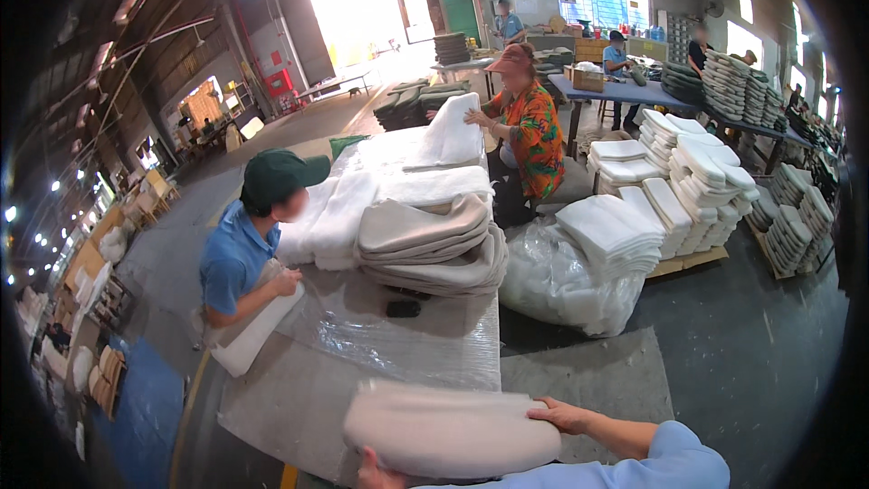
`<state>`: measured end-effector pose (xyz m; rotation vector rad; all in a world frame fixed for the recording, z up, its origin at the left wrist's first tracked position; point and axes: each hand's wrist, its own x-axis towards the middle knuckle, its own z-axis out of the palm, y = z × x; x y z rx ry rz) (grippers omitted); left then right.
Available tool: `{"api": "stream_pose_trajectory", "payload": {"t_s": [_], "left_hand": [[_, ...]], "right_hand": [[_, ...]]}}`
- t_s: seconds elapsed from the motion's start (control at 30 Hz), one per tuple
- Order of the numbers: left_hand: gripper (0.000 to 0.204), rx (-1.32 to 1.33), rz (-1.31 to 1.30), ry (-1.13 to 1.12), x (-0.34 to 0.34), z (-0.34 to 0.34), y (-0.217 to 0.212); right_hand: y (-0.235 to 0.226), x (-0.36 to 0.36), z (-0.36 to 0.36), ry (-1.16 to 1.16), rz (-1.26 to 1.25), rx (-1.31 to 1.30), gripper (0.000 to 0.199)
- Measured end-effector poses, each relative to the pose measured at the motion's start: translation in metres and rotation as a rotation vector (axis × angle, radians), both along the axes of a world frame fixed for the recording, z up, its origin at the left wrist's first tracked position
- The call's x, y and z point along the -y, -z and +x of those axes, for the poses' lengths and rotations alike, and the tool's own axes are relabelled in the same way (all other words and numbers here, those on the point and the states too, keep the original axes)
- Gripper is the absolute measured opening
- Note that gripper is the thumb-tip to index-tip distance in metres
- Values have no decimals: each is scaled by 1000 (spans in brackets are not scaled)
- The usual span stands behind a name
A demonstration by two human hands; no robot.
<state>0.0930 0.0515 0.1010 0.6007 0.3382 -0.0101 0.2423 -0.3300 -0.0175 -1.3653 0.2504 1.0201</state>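
Note:
Close in front of me, over the near end of the table, is a beige fabric-covered cushion [448, 430], slightly blurred. My right hand [559, 416] is closed on its right end, thumb on top. My left hand [378, 473] grips its lower left edge and is partly cut off by the frame's bottom. Farther along the table lies a stack of beige fabric covers [425, 240], with white padding pieces [335, 204] beside and behind it. A small black object [403, 308] rests just in front of that stack.
At the table's left, a person in a green cap [262, 244] holds another pale cushion [258, 335]. Across it, a person in an orange patterned shirt [534, 149] handles a white pad [453, 131]. Right of the table stand a plastic bag [561, 285] and piled white pads [711, 186].

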Motion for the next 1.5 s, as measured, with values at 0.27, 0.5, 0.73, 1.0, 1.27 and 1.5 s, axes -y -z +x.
{"api": "stream_pose_trajectory", "payload": {"t_s": [0.27,0.5,0.73,1.0,1.27,1.5], "left_hand": [[79,247,696,-199,33,97,-73],[57,229,904,114,22,104,-90],[56,150,1353,483,31,80,-100],[62,-31,1661,730,44,60,-55],[78,-74,1613,921,85,52,-28],[51,57,1041,1253,116,171,-15]], "right_hand": [[-45,-98,-41,353,418,279,104],[-13,-83,-39,495,292,645,68],[-43,-82,-35,880,384,450,38],[21,-93,-82,917,339,-60,22],[61,-82,-84,987,324,-200,27],[66,-72,-72,1101,319,-216,34]]}}
